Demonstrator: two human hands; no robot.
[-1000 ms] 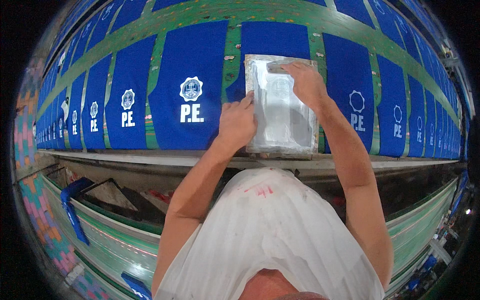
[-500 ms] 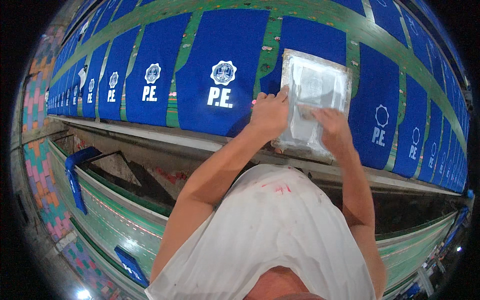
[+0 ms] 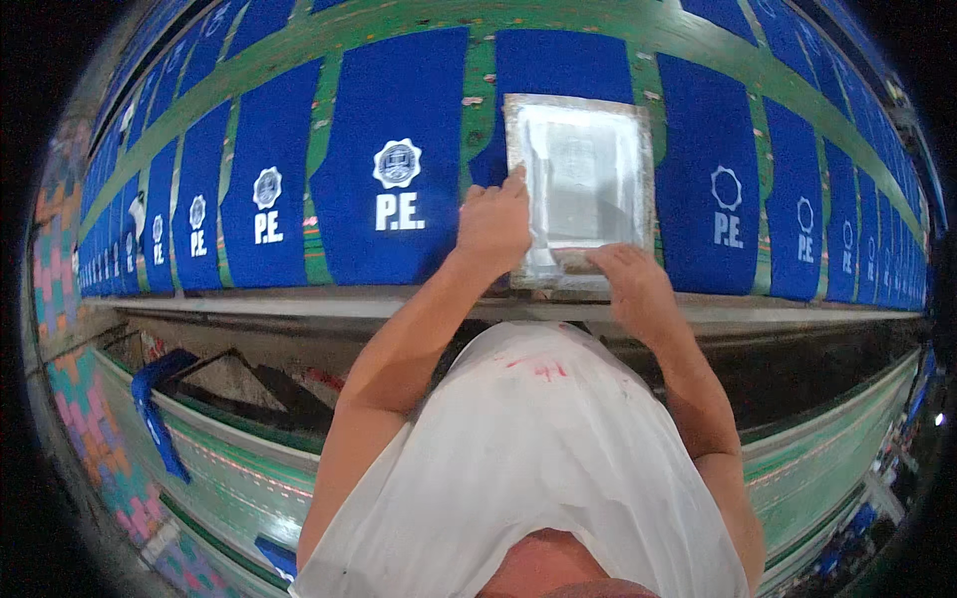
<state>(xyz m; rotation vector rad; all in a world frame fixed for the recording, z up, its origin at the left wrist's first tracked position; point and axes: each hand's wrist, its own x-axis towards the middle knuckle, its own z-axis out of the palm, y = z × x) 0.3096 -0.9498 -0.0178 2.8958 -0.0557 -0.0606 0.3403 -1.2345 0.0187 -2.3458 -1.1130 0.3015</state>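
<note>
A screen printing frame [image 3: 630, 149] with a pale, ink-smeared border lies flat over one of the blue fabric pieces [image 3: 561, 65]. My left hand [image 3: 495, 227] is closed on the frame's left edge, its index finger stretched along the rim. Inside the lower end of the mesh, my right hand [image 3: 636, 282] grips a small flat squeegee [image 3: 571, 261]; the fingers partly cover it. White ink shows beside the squeegee. Left of the frame lies a blue piece [image 3: 399, 100] bearing a white crest with dark detail and white letters.
More blue pieces [image 3: 713, 130] lie in a row along the green table [image 3: 478, 110]; those to the right carry only a crest outline above the letters. The table's pale front edge [image 3: 249, 304] runs before me. Behind is another green table [image 3: 239, 439] with blue cloth [image 3: 150, 399] over its edge.
My right hand has drawn the squeegee down from the middle of the mesh to its near end. My left hand stays on the frame; the whole view has shifted slightly.
</note>
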